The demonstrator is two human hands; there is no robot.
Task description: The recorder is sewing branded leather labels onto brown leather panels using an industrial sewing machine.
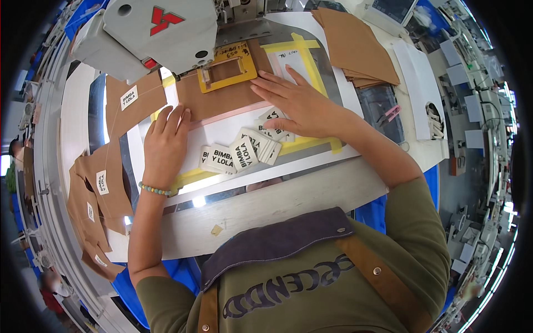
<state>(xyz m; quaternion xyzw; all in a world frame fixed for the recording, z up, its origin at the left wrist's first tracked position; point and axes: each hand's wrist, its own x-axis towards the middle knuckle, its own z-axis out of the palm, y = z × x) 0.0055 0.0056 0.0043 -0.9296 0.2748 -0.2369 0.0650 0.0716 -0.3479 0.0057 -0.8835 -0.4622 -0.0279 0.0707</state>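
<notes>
Surface (194, 230) w/ loose white labels (244, 154), sewing mach. (150, 36) behind. My L grip (166, 137), loosely pressed tog., at brown panel (208, 104); R grip (308, 108) spread nr yellow frame (229, 83).

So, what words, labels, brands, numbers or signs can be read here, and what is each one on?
I won't copy any wording, but here's where it stands:
Labels: bold black print, in a pile and on brown pieces.
Yellow frame: dark handwriting.
White sheet: small handwriting.
Machine: red emblem.
Shirt: large dark lettering.
Screen: too small to read.
</notes>
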